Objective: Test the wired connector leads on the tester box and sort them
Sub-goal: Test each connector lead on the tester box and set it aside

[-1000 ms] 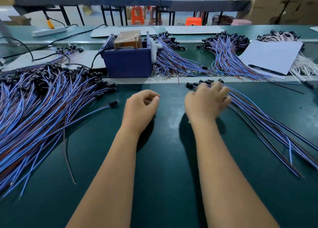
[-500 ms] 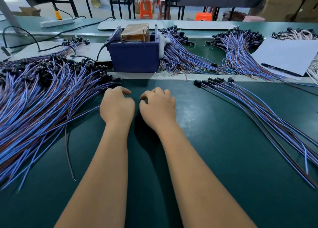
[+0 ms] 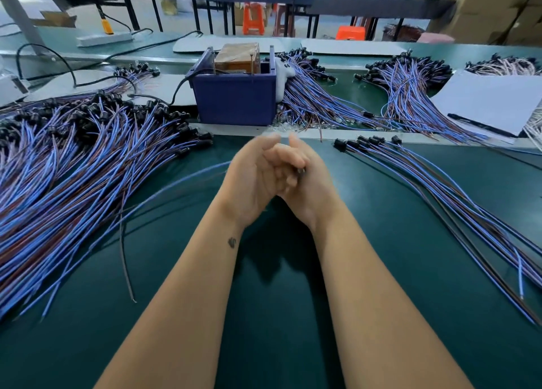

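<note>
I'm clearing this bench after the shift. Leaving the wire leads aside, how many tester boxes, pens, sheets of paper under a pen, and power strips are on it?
Blue tester box: 1
Black pen: 1
White paper sheet under the pen: 1
White power strip: 1
Total: 4

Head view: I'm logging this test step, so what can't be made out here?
- What the left hand and right hand hold: fingers overlap and are motion-blurred.
- Tester box contacts: hidden behind its front wall.
- Left pile of leads: cut off by the frame edge.
</note>
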